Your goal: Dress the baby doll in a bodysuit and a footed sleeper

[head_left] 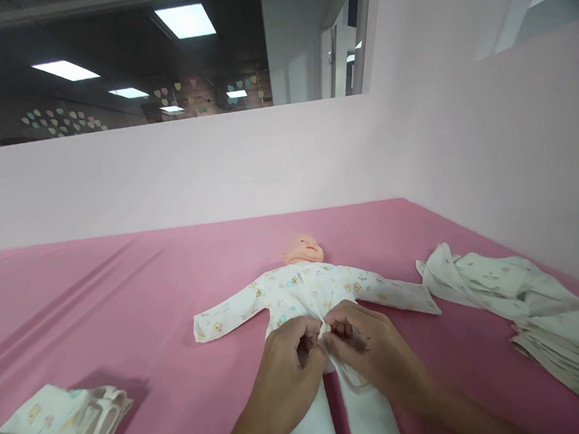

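Note:
A baby doll (305, 249) lies on its back, its head toward the wall. It wears a white long-sleeved baby top (295, 287) with small coloured prints, its sleeves spread wide, and white trousers (368, 418) below. Over the doll's belly, my left hand (293, 360) pinches the front edge of the top. My right hand (362, 338) grips the same edge just beside it, fingertips almost touching the left ones. The cloth is pulled up into a small fold between them. Whether a tie or snap is there I cannot make out.
A pink sheet (151, 308) covers the surface. Folded printed cloths (50, 430) lie at the near left. Crumpled white cloth (505, 280) and a folded stack (576, 355) lie at the right. A white wall (190, 171) with a window (122, 63) stands behind.

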Demonstrator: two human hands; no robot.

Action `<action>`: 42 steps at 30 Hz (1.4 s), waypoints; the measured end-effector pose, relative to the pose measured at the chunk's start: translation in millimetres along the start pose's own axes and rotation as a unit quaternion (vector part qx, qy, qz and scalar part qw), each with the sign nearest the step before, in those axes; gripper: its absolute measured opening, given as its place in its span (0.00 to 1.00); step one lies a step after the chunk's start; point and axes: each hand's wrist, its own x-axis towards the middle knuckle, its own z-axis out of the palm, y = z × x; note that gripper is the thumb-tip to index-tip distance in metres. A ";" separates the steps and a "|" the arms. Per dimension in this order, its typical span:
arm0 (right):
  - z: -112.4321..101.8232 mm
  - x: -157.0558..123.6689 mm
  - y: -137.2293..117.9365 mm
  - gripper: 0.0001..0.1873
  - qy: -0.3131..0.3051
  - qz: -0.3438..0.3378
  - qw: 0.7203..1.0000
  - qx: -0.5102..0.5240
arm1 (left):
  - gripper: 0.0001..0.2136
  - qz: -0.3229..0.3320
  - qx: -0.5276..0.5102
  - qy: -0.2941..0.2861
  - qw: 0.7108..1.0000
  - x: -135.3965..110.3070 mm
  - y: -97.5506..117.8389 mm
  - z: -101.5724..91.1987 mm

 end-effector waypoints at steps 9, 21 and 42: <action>15.8 -4.8 18.3 0.06 0.090 -0.145 0.979 -0.109 | 0.13 -0.019 0.002 0.018 1.000 6.4 -1.1 3.4; 17.1 -11.0 13.4 0.06 0.152 -0.192 0.959 -0.141 | 0.15 -0.020 0.027 0.029 0.999 5.0 1.5 4.7; 19.7 -8.7 21.4 0.06 0.114 -0.205 0.964 -0.129 | 0.12 -0.036 -0.052 -0.055 0.996 6.0 6.2 -10.8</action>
